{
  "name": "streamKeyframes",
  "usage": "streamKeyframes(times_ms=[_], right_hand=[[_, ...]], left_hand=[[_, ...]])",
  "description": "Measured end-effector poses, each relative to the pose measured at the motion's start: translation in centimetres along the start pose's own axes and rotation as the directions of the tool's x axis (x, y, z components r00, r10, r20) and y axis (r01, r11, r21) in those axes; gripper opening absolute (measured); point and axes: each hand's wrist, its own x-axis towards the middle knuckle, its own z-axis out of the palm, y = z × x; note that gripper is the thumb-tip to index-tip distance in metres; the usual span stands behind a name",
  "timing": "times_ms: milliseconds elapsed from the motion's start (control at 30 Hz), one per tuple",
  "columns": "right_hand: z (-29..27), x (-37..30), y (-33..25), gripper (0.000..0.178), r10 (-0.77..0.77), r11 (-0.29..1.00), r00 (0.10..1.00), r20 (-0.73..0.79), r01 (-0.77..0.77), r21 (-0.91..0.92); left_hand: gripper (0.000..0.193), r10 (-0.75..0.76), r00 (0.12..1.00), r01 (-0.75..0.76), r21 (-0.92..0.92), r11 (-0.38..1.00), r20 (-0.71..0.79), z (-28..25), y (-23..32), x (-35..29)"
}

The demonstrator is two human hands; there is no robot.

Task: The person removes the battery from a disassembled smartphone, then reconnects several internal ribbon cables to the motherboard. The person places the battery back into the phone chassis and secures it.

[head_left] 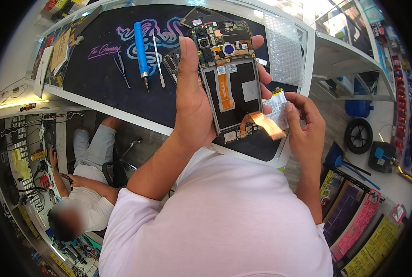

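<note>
My left hand (190, 106) is closed round an opened phone (239, 90), gripping it by both long edges, thumb on the left and fingertips on the right. Its circuit board and cameras show at the top, above a bare dark battery bay crossed by an orange flex cable (223, 90). From the lower end a wider copper-coloured flex cable (263, 124) sticks out, bent to the right. A silver phone battery (279, 108) with a yellow top edge is pinched in my right hand (307, 127), just right of the phone. The phone partly covers the battery's left side.
On the black mat (95, 85) lie a blue screwdriver (141, 51), a metal spudger (158, 64), tweezers (121, 69) and a phone cover (201, 16). Bubble wrap (285, 51) is at the table's right. Another person (93, 184) sits at a bench on the left.
</note>
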Motion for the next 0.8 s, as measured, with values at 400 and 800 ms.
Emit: streamKeyframes(times_ms=[400, 800], right_hand=[[-0.9, 1.3, -1.9, 0.044, 0.034, 0.995, 0.977, 0.210, -0.012, -0.104], [-3.2, 1.6, -1.4, 0.084, 0.081, 0.988, 0.954, 0.288, -0.039, -0.147]], left_hand=[[0.116, -0.017, 1.000, 0.017, 0.030, 0.999, 0.026, 0.5, 0.1, 0.4], [0.114, -0.041, 0.995, 0.047, -0.066, 0.997, 0.094, 0.1, 0.0, 0.6]])
